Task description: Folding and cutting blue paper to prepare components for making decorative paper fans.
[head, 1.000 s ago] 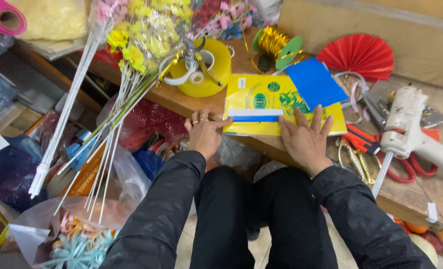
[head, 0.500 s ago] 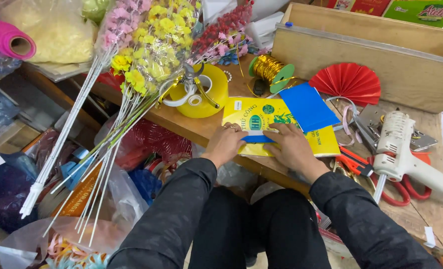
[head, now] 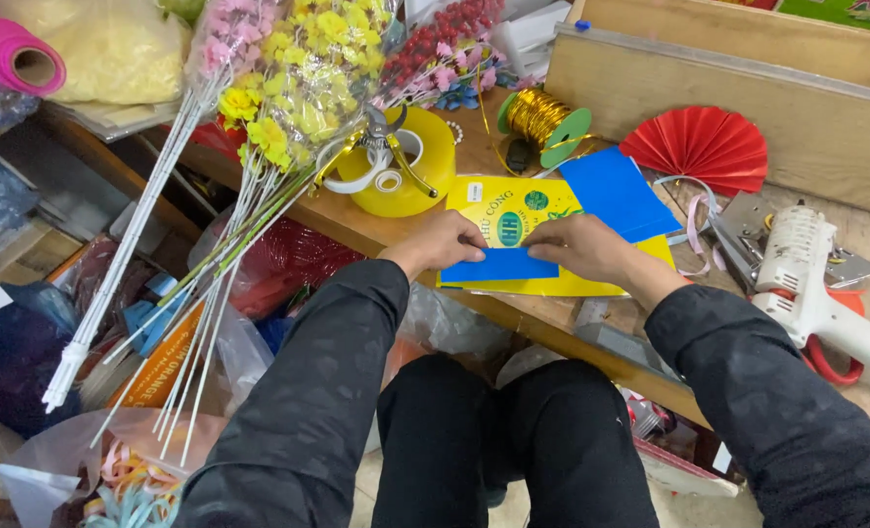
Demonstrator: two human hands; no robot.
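Far edge of surface (head: 513, 318): gold wire spool (head: 542, 119), red paper fan (head: 697, 147); right edge: white glue gun (head: 806, 279); left edge: yellow tape roll (head: 405, 161), artificial flower stems (head: 288, 88).

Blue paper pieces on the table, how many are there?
2. One small blue strip lies under both hands, on the yellow sheet; one larger blue sheet lies beside the red fan. More may be hidden.

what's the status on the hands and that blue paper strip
Both hands on folded blue paper strip: left hand pinning its left end, right hand pressing its right. Strip lies on yellow printed sheet. Nothing blocking; white glue gun sits apart, to the right.
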